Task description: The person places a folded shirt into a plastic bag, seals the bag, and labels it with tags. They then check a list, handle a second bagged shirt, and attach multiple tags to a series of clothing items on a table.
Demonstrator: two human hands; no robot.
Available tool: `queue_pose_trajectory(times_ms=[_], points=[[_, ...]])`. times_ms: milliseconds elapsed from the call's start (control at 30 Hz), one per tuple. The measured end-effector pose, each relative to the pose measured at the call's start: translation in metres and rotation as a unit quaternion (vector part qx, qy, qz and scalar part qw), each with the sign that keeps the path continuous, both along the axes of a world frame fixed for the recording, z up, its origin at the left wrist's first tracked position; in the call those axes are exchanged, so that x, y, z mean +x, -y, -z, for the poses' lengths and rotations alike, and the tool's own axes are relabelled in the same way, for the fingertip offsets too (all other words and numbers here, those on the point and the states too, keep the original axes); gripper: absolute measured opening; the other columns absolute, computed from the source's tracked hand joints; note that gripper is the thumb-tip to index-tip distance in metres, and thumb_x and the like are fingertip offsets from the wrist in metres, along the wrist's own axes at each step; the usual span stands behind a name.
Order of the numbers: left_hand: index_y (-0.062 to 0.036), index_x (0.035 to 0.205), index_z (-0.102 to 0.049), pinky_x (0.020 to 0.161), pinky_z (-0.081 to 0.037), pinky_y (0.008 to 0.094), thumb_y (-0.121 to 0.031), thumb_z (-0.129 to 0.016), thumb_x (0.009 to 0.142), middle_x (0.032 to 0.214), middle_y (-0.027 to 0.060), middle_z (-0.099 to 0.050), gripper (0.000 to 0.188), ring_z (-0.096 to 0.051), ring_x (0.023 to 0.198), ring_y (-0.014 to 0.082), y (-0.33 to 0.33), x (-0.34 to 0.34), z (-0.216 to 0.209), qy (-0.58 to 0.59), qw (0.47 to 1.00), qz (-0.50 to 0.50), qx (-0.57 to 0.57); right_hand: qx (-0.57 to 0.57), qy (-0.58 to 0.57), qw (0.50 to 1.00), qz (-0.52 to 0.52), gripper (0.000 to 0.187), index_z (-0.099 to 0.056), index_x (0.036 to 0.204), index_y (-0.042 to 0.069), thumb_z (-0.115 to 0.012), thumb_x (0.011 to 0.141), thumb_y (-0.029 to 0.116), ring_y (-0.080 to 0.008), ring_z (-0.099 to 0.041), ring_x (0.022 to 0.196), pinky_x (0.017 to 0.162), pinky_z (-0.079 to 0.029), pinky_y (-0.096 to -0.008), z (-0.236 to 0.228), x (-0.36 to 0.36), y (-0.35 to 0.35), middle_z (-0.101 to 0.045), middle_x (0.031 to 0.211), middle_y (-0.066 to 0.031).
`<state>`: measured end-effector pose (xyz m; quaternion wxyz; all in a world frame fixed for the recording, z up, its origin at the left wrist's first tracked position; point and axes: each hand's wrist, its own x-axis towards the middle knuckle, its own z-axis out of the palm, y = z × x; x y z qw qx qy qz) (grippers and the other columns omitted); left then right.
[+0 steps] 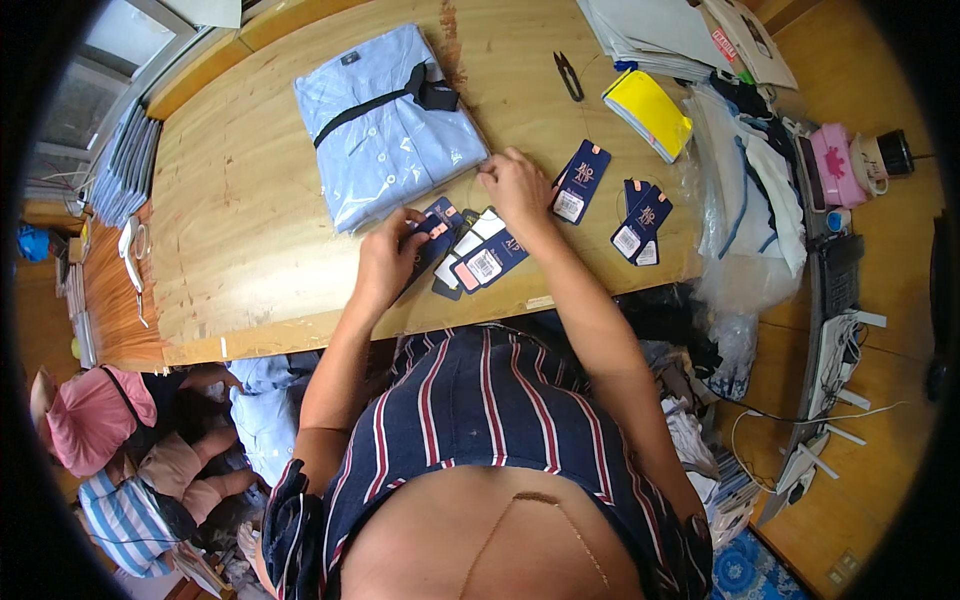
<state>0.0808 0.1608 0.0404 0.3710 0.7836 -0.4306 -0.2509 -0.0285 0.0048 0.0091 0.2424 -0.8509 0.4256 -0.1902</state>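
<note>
A folded light-blue shirt (390,140) in clear plastic, with a black band around it, lies on the wooden table. Just right of its near corner, my left hand (385,260) pinches a navy hang tag (440,217). My right hand (518,192) is closed in a pinch beside the shirt's right corner; a thin string seems to run from its fingertips, too fine to make out. Between my hands, more navy hang tags (490,262) overlap with white and black ones. One navy tag (582,180) lies just right of my right hand, and several others (643,222) lie farther right.
Black thread snips (568,77) and a yellow packet (648,115) lie at the far right. Papers (650,35) and plastic bags with cloth (750,190) crowd the right edge. Scissors (133,255) lie at the left by stacked packed shirts (125,165). Another person (100,420) is at lower left.
</note>
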Motion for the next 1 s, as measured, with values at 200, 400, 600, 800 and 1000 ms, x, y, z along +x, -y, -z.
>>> queue_pose_trajectory(times_ms=[200, 400, 600, 800, 1000], points=[[-0.0024, 0.083, -0.056, 0.067, -0.042, 0.032, 0.0, -0.058, 0.064, 0.079, 0.0121, -0.056, 0.019, -0.054, 0.075, 0.0275, 0.019, -0.019, -0.004, 0.245, 0.96, 0.01, -0.132, -0.105, -0.085, 0.99, -0.029, 0.016, -0.056, 0.075, 0.005, -0.045, 0.072, 0.016, -0.0265, -0.052, 0.08, 0.066, -0.043, -0.0383, 0.035, 0.006, 0.011, -0.053, 0.084, -0.0103], [0.0061, 0.103, -0.049, 0.083, -0.038, 0.0275, -0.005, -0.05, 0.079, 0.098, 0.0122, -0.054, 0.027, -0.051, 0.092, 0.0167, 0.065, -0.031, -0.018, -0.289, 0.936, -0.011, -0.201, 0.027, 0.359, 0.931, -0.058, 0.007, -0.048, 0.073, 0.001, -0.054, 0.07, 0.003, -0.0189, -0.049, 0.061, 0.056, -0.039, -0.0271, -0.042, -0.02, -0.014, -0.047, 0.071, -0.0079], [-0.0034, 0.087, -0.055, 0.07, -0.043, 0.0277, -0.01, -0.052, 0.078, 0.087, 0.0065, -0.057, 0.011, -0.055, 0.08, 0.0161, 0.088, -0.047, -0.014, -0.533, 0.823, 0.037, -0.194, 0.073, 0.467, 0.88, 0.046, 0.006, -0.05, 0.076, 0.0, -0.054, 0.072, 0.0, -0.0087, -0.046, 0.059, 0.049, -0.037, -0.0209, -0.057, -0.04, -0.024, -0.046, 0.071, -0.0029], [-0.0075, 0.082, -0.052, 0.067, -0.042, 0.0284, -0.011, -0.052, 0.078, 0.084, 0.0063, -0.057, 0.005, -0.055, 0.077, 0.0147, 0.104, -0.062, -0.019, -0.506, 0.848, 0.029, -0.157, 0.046, 0.405, 0.911, 0.059, 0.007, -0.056, 0.074, 0.002, -0.056, 0.071, 0.009, -0.0213, -0.049, 0.067, 0.06, -0.039, -0.0271, -0.042, -0.083, 0.002, -0.049, 0.069, -0.0084], [-0.0059, 0.083, -0.05, 0.059, -0.044, 0.0224, -0.012, -0.05, 0.08, 0.079, 0.0061, -0.055, 0.007, -0.055, 0.069, 0.0133, 0.135, -0.05, -0.06, -0.413, 0.875, 0.035, -0.251, -0.201, 0.276, 0.886, 0.313, 0.012, -0.059, 0.08, 0.006, -0.057, 0.071, 0.013, -0.0137, -0.054, 0.057, 0.052, -0.041, -0.0271, -0.07, -0.277, 0.146, -0.058, 0.068, -0.0087]])
